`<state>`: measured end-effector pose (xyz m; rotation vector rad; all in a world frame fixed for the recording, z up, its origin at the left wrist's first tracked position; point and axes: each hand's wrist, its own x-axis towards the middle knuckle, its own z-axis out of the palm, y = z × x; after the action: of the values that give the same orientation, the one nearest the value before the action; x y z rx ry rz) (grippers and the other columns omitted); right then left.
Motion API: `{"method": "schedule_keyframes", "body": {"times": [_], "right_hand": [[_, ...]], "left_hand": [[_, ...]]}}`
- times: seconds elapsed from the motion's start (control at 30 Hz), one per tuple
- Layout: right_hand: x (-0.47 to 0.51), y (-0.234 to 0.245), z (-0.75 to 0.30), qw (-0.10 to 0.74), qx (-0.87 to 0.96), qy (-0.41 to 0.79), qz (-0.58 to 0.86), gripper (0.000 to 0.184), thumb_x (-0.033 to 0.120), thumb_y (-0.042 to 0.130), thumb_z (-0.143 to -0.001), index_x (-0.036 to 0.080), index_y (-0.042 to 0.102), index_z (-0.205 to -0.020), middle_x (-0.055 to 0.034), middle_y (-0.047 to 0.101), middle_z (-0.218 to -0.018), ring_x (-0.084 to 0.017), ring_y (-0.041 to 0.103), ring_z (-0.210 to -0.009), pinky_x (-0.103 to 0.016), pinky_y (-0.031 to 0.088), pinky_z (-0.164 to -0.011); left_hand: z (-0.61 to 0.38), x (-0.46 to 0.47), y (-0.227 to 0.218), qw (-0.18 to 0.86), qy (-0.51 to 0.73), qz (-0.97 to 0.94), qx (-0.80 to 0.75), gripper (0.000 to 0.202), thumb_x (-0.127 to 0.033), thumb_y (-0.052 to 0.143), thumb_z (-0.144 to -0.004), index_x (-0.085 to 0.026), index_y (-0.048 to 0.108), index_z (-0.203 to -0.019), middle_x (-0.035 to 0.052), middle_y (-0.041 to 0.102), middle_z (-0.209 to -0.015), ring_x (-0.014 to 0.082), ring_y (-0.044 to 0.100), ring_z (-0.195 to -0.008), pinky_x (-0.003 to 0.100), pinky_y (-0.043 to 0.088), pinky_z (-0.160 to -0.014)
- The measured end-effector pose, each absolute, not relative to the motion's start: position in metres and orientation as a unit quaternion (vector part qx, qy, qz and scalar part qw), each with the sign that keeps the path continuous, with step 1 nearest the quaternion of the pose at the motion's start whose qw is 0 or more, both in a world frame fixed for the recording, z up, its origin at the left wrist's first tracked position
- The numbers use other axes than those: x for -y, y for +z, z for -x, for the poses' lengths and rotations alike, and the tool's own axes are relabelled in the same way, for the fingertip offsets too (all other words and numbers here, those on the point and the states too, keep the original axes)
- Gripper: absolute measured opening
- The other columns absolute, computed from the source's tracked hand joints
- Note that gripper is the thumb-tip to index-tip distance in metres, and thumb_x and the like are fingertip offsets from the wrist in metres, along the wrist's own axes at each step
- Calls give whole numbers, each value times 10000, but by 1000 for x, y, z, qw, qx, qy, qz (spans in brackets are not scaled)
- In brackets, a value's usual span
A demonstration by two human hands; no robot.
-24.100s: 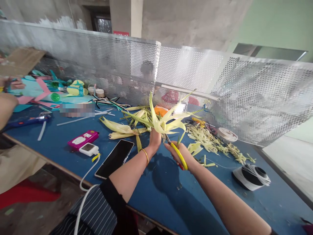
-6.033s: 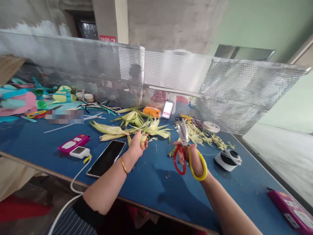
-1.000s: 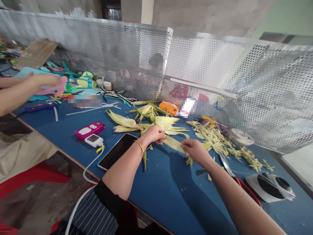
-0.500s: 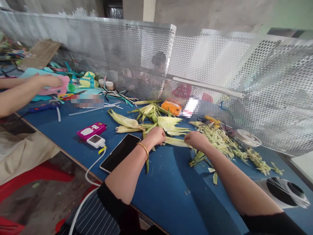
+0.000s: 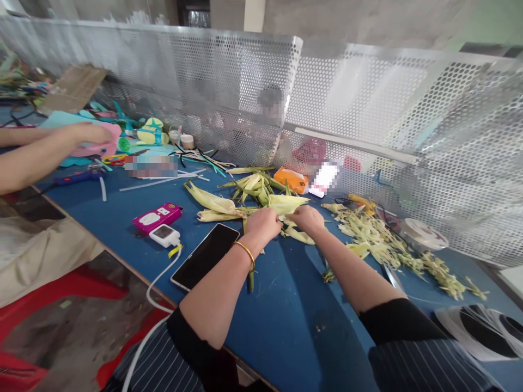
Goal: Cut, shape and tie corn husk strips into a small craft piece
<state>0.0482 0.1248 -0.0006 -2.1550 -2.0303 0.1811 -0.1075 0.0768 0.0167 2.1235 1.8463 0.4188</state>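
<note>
My left hand (image 5: 265, 223), with a gold bangle on the wrist, is closed on pale green corn husk leaves (image 5: 281, 204) lying on the blue table (image 5: 281, 310). My right hand (image 5: 305, 218) is right beside it, its fingers pinched on a husk leaf (image 5: 300, 235) of the same bunch. More whole husks (image 5: 212, 202) lie just left of the hands. A heap of shredded husk strips (image 5: 384, 245) spreads to the right. The scissors' blade (image 5: 393, 276) lies on the table behind my right forearm.
A dark phone (image 5: 206, 255), a pink power strip (image 5: 157, 215) and a white charger (image 5: 164, 234) sit near the table's front edge. Another person's arm (image 5: 44, 149) reaches over foam craft pieces at far left. A perforated metal screen (image 5: 253, 92) backs the table. A tape roll (image 5: 484, 329) lies right.
My right hand has moved left along the husk leaf until it is next to my left hand. The view has shifted slightly; six seconds ago that hand held the scissors, which now lie on the table.
</note>
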Motion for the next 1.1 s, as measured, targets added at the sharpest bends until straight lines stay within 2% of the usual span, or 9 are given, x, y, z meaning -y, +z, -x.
{"method": "schedule_keyframes", "body": {"times": [0.13, 0.37, 0.5, 0.63, 0.7, 0.73, 0.87, 0.97, 1.1], "right_hand": [[-131, -7, -50, 113, 670, 72, 730, 194, 239, 632, -754, 147, 773, -849, -155, 751, -961, -270, 689, -913, -307, 470, -721], [-130, -3, -79, 203, 669, 104, 708, 345, 317, 426, -923, 127, 713, -947, -88, 759, -848, -167, 686, -705, -227, 475, -597], [-116, 10, -109, 204, 651, 73, 728, 286, 317, 474, -909, 161, 706, -970, -74, 758, -832, -183, 693, -738, -251, 495, -652], [-95, 29, -146, 165, 572, -33, 803, 307, 160, 477, -855, 88, 699, -1056, -246, 706, -1022, -356, 656, -1012, -456, 461, -830], [-85, 33, -148, 138, 577, -63, 802, 333, 143, 491, -845, 52, 689, -1097, -309, 640, -1159, -413, 603, -1109, -519, 413, -893], [-81, 33, -143, 123, 603, -62, 786, 328, 160, 511, -848, 77, 695, -1107, -288, 631, -1204, -400, 595, -1126, -500, 406, -914], [-72, 20, -101, 54, 760, -6, 648, 222, 291, 634, -826, 297, 733, -1026, -25, 714, -1152, -222, 617, -1113, -292, 380, -961], [-72, 10, -79, 29, 773, -1, 634, 133, 269, 648, -801, 260, 749, -886, -36, 751, -1015, -234, 644, -1041, -299, 384, -917], [-75, 7, -84, 35, 726, -21, 686, 280, 183, 463, -872, 189, 742, -896, -122, 752, -948, -257, 677, -917, -318, 416, -782]], "left_hand": [[107, -77, 17, 143, 152, -740, -639, 237, -336, 586, -831, -198, 777, -849, 111, 756, -912, 248, 684, -932, 276, 494, -761], [107, -75, 23, 150, 130, -732, -651, 249, -127, 562, -775, -160, 771, -906, 146, 748, -949, 258, 693, -932, 284, 491, -750], [106, -73, 20, 162, 120, -738, -644, 181, -174, 604, -779, -145, 768, -852, 166, 740, -936, 282, 698, -909, 311, 500, -743], [104, -73, 15, 176, 115, -744, -635, 277, -410, 658, -796, -153, 761, -820, 168, 733, -950, 311, 687, -960, 328, 508, -759], [103, -74, 13, 184, 107, -747, -630, 286, -435, 708, -750, -158, 757, -799, 159, 735, -936, 310, 687, -954, 320, 507, -759], [102, -75, 12, 187, 104, -749, -627, 241, -395, 724, -736, -163, 756, -793, 150, 738, -933, 302, 689, -946, 311, 505, -759], [104, -76, 9, 191, 109, -754, -620, 108, -190, 654, -745, -189, 757, -776, 113, 746, -913, 256, 695, -896, 292, 494, -763], [109, -78, 10, 198, 121, -752, -617, 163, -156, 592, -759, -190, 751, -745, 102, 744, -822, 240, 695, -830, 291, 490, -755], [116, -80, 16, 216, 149, -746, -612, 195, -144, 558, -756, -194, 745, -737, 84, 740, -752, 231, 692, -801, 280, 481, -748]]}}
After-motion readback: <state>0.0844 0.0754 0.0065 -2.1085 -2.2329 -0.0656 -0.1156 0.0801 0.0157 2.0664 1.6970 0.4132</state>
